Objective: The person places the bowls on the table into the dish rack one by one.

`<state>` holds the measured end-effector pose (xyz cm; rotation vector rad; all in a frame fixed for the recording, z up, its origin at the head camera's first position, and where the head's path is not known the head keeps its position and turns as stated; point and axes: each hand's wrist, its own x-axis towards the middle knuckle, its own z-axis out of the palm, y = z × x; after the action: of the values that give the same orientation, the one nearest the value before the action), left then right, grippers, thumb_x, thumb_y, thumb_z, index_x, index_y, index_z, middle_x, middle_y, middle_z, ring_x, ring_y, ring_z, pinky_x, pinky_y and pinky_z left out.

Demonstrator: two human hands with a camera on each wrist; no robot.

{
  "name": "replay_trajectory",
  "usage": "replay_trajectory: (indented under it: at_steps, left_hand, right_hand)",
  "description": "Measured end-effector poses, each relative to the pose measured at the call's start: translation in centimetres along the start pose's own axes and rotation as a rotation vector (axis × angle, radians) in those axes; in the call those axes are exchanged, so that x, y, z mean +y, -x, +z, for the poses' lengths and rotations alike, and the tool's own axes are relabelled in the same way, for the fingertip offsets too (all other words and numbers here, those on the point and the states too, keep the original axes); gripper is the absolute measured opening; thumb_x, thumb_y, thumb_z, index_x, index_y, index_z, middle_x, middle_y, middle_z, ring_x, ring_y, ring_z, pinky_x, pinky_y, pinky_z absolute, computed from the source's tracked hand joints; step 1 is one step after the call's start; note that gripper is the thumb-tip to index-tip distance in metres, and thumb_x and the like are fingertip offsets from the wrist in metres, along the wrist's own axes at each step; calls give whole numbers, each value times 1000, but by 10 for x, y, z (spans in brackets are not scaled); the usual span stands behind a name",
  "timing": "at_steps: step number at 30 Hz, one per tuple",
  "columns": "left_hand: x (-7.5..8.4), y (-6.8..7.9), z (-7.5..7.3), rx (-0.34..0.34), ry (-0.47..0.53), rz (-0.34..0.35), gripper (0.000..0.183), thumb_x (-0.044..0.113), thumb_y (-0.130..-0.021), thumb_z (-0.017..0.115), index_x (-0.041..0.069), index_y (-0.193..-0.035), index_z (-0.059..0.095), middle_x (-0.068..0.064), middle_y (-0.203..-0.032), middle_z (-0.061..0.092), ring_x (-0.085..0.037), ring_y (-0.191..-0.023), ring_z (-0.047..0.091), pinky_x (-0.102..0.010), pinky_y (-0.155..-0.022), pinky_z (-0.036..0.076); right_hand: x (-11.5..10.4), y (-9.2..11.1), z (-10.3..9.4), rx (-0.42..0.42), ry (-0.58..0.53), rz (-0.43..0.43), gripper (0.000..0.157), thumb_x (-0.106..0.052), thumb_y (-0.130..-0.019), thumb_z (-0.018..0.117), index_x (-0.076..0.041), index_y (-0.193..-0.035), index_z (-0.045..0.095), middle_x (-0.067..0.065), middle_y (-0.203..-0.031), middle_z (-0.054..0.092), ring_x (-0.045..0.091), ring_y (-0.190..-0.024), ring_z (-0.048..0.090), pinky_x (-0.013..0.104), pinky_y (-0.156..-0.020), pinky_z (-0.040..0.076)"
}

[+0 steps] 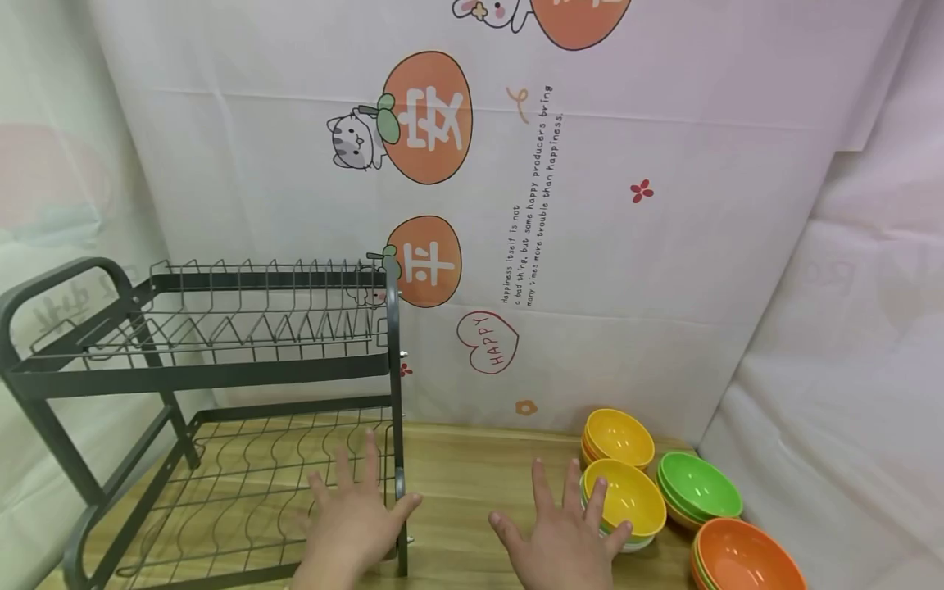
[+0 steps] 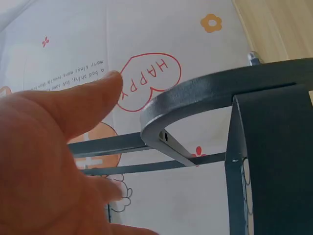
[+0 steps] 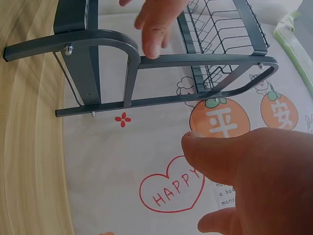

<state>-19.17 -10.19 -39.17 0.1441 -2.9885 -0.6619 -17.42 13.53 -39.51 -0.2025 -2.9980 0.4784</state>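
My left hand [image 1: 352, 520] is held with fingers spread over the front right part of a dark two-tier dish rack [image 1: 206, 378]; nothing is in its grasp. To the right, my right hand [image 1: 564, 537] hovers with spread fingers, just left of the stacked bowls, and holds nothing. A yellow bowl [image 1: 627, 498] tops the nearest stack, with another yellow bowl [image 1: 619, 436] behind it. A green bowl [image 1: 701, 483] and an orange bowl [image 1: 748, 557] top the stacks farther right. In the left wrist view, the thumb [image 2: 93, 100] is extended near the rack's curved frame [image 2: 195, 93].
The wooden tabletop [image 1: 472, 483] runs between rack and bowls. A white printed cloth [image 1: 590, 246] hangs behind, with more cloth [image 1: 848, 393] at the right side. Small bolts [image 1: 402, 354] stick out from the rack's right post.
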Motion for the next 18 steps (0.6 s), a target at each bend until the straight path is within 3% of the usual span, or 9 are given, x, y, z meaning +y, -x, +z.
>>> replay_trajectory:
  at_steps: [5, 9, 12, 16, 18]
  left_hand:
    - [-5, -12, -2, -22, 195, 74, 124, 69, -77, 71, 14, -161, -2, -33, -159, 4, -69, -129, 20, -81, -83, 34]
    - [-9, -20, 3, -89, 273, 116, 124, 51, -73, 85, 13, -162, 7, -24, -162, 10, -59, -132, 31, -72, -87, 41]
    - [-13, -22, 9, -151, 300, 135, 119, 38, -73, 88, 9, -161, 13, -28, -159, 17, -55, -126, 43, -62, -83, 49]
    - [-15, -23, 17, -218, 364, 144, 117, 23, -76, 87, 7, -160, 7, -36, -151, 29, -39, -94, 64, -45, -67, 53]
    - [-16, -23, 20, -237, 412, 147, 117, 17, -78, 85, 7, -160, 3, -38, -144, 38, -28, -72, 64, -39, -57, 50]
  right_hand:
    - [-1, 1, -1, -1, 13, -4, 108, -92, -76, 36, -20, -156, 38, 29, -159, 11, 61, -139, -2, 85, -88, -9]
    - [-2, 1, -2, -3, 11, -10, 107, -91, -77, 36, -19, -155, 39, 30, -159, 11, 61, -139, -3, 85, -88, -8]
    - [-2, 1, -2, -1, 6, -16, 106, -91, -78, 37, -19, -155, 39, 30, -159, 11, 60, -139, -4, 85, -88, -9]
    - [-2, 1, -2, 0, 3, -18, 104, -90, -78, 38, -19, -155, 39, 30, -159, 11, 60, -139, -3, 85, -88, -9]
    - [-1, 1, -2, 3, 5, -20, 104, -89, -79, 39, -19, -155, 39, 30, -159, 11, 60, -140, -2, 85, -88, -8]
